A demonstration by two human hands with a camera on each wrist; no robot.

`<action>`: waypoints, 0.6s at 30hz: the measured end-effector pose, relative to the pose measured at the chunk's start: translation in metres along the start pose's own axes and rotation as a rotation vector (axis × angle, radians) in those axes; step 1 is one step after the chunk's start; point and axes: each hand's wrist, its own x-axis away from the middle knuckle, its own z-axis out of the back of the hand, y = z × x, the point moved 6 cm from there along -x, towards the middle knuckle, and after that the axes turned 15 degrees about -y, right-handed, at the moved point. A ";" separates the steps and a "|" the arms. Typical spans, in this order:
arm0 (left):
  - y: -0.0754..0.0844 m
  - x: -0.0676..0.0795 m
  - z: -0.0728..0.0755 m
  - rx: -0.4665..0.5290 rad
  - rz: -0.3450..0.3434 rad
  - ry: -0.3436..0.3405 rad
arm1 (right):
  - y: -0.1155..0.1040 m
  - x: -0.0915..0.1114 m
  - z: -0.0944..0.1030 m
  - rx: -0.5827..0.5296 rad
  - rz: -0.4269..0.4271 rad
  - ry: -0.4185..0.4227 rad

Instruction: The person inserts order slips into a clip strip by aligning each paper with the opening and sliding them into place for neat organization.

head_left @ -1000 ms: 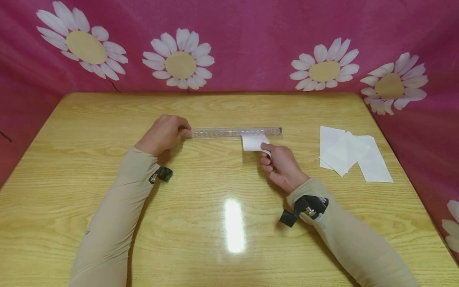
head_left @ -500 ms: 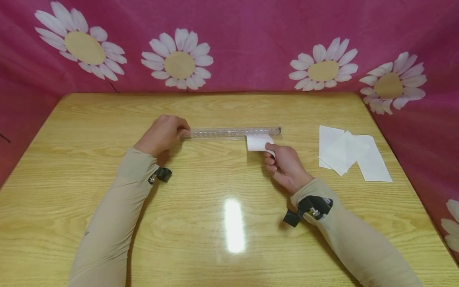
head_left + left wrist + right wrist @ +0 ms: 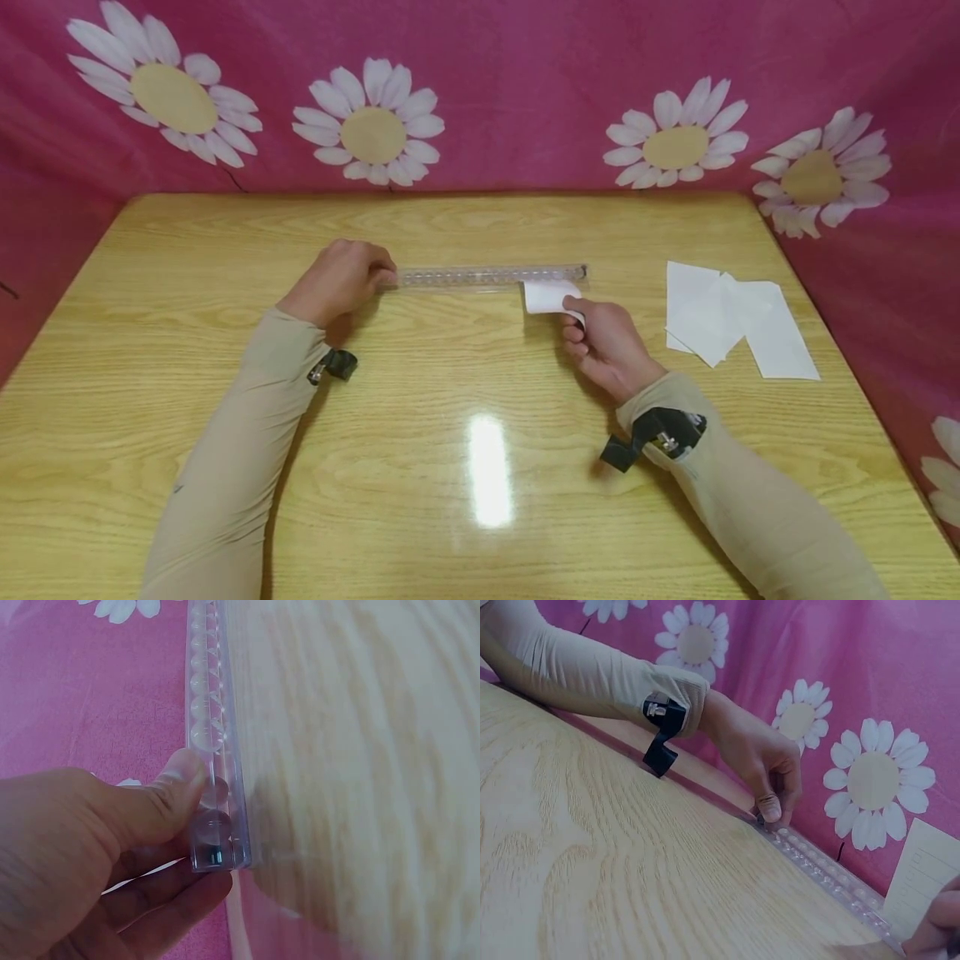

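Note:
A long clear plastic strip (image 3: 487, 277) with a row of round bumps lies crosswise toward the back of the table. My left hand (image 3: 342, 279) holds its left end, thumb on top and fingers beneath, as the left wrist view shows of the strip (image 3: 214, 799). A small piece of white paper (image 3: 546, 297) is pinched by its right side in my right hand (image 3: 609, 343). The paper bends up, and its far edge overlaps the strip's front edge near the right end. In the right wrist view faint marks show on the paper (image 3: 922, 877).
Several white paper pieces (image 3: 783, 333) lie overlapping at the right of the wooden table (image 3: 420, 467). A pink cloth (image 3: 517, 100) printed with daisies hangs behind the table and along its sides. Black straps with small devices sit on both sleeves.
My right hand has slid a little to the right with the paper, along the strip's front edge. My left hand keeps its hold on the strip's end.

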 end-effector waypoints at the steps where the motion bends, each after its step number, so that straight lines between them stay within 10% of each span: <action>1: 0.000 0.000 0.000 -0.002 -0.004 0.004 | -0.001 0.001 0.000 0.001 -0.001 0.002; 18: -0.001 -0.001 0.000 -0.004 0.006 -0.008 | -0.005 0.006 0.015 -0.019 0.001 0.008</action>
